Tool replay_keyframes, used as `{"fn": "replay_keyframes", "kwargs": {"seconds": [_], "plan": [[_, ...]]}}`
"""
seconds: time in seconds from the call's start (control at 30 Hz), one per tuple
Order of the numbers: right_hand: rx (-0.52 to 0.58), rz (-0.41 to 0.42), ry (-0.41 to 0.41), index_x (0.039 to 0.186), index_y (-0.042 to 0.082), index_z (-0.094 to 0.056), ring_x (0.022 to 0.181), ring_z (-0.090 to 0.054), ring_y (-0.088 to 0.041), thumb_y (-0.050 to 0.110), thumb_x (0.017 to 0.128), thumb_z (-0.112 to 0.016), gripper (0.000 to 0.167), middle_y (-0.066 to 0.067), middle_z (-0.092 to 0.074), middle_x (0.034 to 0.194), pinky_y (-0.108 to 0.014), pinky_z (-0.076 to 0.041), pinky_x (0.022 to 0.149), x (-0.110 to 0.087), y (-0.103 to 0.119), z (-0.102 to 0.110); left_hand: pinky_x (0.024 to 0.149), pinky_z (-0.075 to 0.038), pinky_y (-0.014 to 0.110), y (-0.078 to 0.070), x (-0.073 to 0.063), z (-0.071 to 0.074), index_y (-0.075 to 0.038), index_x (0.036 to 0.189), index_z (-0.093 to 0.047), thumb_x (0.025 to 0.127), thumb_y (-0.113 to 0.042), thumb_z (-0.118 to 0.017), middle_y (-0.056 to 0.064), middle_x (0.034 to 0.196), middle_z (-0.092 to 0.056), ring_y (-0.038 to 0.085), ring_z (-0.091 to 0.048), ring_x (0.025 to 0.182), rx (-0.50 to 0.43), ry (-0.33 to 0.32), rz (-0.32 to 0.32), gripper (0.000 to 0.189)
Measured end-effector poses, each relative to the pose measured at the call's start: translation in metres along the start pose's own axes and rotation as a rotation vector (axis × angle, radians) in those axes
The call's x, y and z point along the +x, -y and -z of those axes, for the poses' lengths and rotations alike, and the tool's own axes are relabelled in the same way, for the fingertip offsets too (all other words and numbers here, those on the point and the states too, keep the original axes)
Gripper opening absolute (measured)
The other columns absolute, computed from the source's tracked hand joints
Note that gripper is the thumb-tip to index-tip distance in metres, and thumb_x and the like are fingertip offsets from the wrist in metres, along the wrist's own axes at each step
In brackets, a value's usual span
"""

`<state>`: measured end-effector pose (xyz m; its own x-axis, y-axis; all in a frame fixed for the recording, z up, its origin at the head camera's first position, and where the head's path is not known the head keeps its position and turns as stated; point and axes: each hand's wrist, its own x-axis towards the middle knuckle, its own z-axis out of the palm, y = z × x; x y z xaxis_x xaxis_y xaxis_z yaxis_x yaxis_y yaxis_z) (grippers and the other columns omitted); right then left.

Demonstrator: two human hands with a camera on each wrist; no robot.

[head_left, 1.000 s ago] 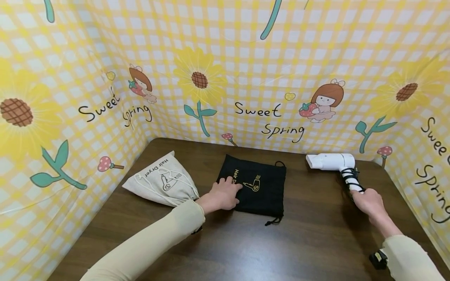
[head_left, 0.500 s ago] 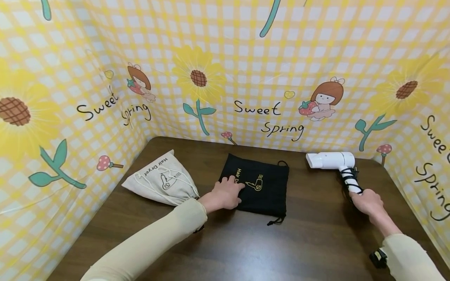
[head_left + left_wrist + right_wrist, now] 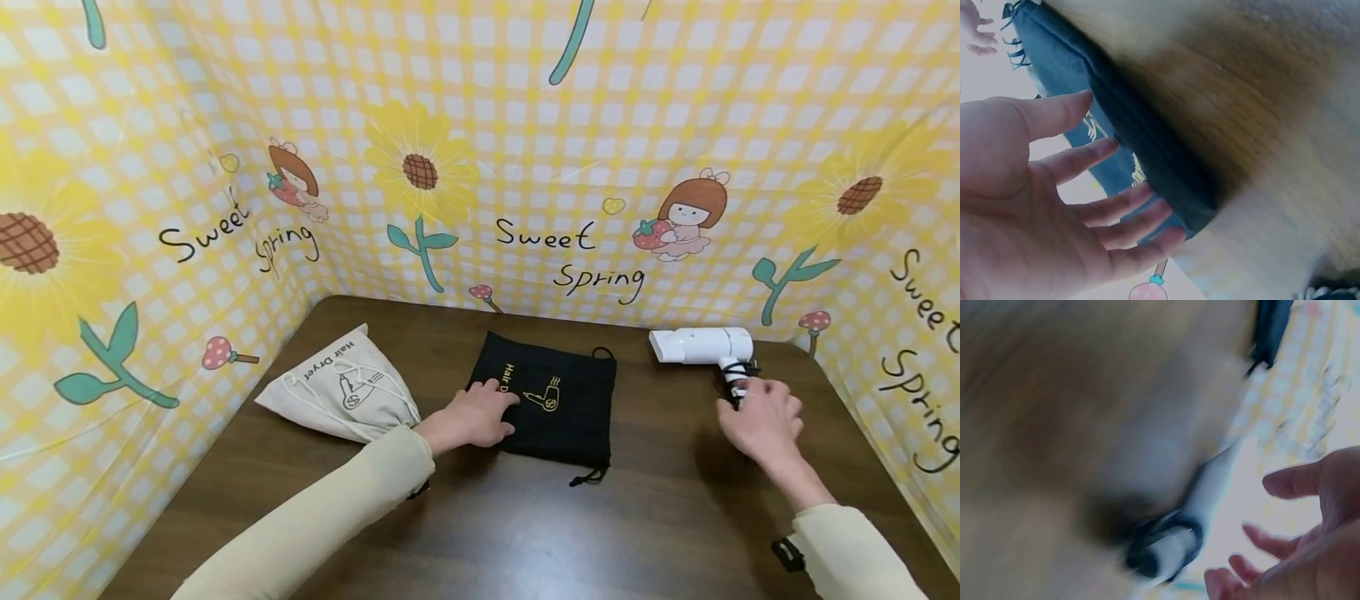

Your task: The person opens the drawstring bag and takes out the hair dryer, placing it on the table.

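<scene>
A black drawstring pouch [image 3: 570,408] with a gold hair dryer print lies flat at the middle of the table. My left hand [image 3: 471,415] rests on its left part with fingers spread, as the left wrist view also shows. At the right, a white hair dryer [image 3: 705,344] lies with its nozzle to the left and a black cord [image 3: 1172,528] wound round its handle. Over the handle's lower end hovers my right hand [image 3: 763,421]. Its fingers are loosely bent and hold nothing; in the right wrist view they stand apart from the dryer.
A beige drawstring pouch [image 3: 330,387] marked "Hair Dryer" lies left of the black one, partly behind my left sleeve [image 3: 330,517]. Yellow checked cloth [image 3: 525,167] walls in the back and both sides of the brown table [image 3: 540,533].
My right hand has let go of the hair dryer's handle and moved slightly left and up over it. The dryer stays in place. My left hand remains on the black pouch.
</scene>
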<state>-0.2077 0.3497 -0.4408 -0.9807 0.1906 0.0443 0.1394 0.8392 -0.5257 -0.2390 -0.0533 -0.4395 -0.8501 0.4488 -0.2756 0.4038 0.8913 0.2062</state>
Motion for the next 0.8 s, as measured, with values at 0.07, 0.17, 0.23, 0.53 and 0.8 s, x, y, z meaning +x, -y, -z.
{"fn": "replay_keyframes", "kwargs": {"seconds": [0.07,0.17,0.23,0.53,0.8], "plan": [[-0.020,0.170,-0.021,0.127,-0.012,-0.053,0.124,-0.027,-0.069,0.014,0.098,-0.060,0.040,-0.046,-0.033,0.138,-0.076,-0.029,0.090,-0.004,0.018,-0.007,0.103,-0.046,0.058,0.003,-0.005,0.003,-0.016,0.150,-0.059,0.105,-0.032,-0.066,0.017,0.148,-0.053,0.038,-0.052,0.132,-0.035,-0.021,-0.027,0.048],[-0.034,0.385,-0.002,0.124,-0.005,-0.061,0.128,-0.031,-0.065,0.009,0.096,-0.065,0.031,-0.038,-0.040,0.140,-0.076,-0.031,0.093,-0.011,0.047,-0.022,0.103,-0.047,0.057,0.007,-0.015,0.007,-0.013,0.149,-0.060,0.106,-0.029,-0.065,0.018,0.146,-0.055,0.038,-0.053,0.133,-0.082,-0.059,-0.062,0.046],[-0.030,0.483,0.036,0.121,-0.002,-0.064,0.130,-0.033,-0.060,0.006,0.096,-0.067,0.027,-0.033,-0.044,0.140,-0.075,-0.032,0.096,-0.015,0.064,-0.032,0.103,-0.048,0.057,0.009,-0.023,0.010,-0.012,0.148,-0.060,0.106,-0.028,-0.065,0.018,0.145,-0.056,0.039,-0.054,0.132,-0.111,-0.083,-0.080,0.045],[-0.042,0.730,0.171,0.116,0.006,-0.069,0.129,-0.049,-0.044,0.006,0.097,-0.072,0.019,-0.018,-0.058,0.132,-0.067,-0.041,0.095,-0.016,0.111,-0.070,0.097,-0.052,0.049,0.010,-0.056,0.024,-0.010,0.148,-0.060,0.105,-0.025,-0.067,0.017,0.136,-0.058,0.034,-0.061,0.119,-0.186,-0.146,-0.091,0.046],[-0.109,0.796,0.272,0.122,0.003,-0.069,0.126,-0.055,-0.039,0.007,0.099,-0.069,0.024,-0.015,-0.061,0.128,-0.063,-0.045,0.100,-0.013,0.132,-0.087,0.096,-0.052,0.047,0.016,-0.086,0.026,-0.007,0.141,-0.065,0.104,-0.022,-0.070,0.015,0.128,-0.062,0.029,-0.064,0.112,-0.235,-0.183,-0.082,0.040]]}}
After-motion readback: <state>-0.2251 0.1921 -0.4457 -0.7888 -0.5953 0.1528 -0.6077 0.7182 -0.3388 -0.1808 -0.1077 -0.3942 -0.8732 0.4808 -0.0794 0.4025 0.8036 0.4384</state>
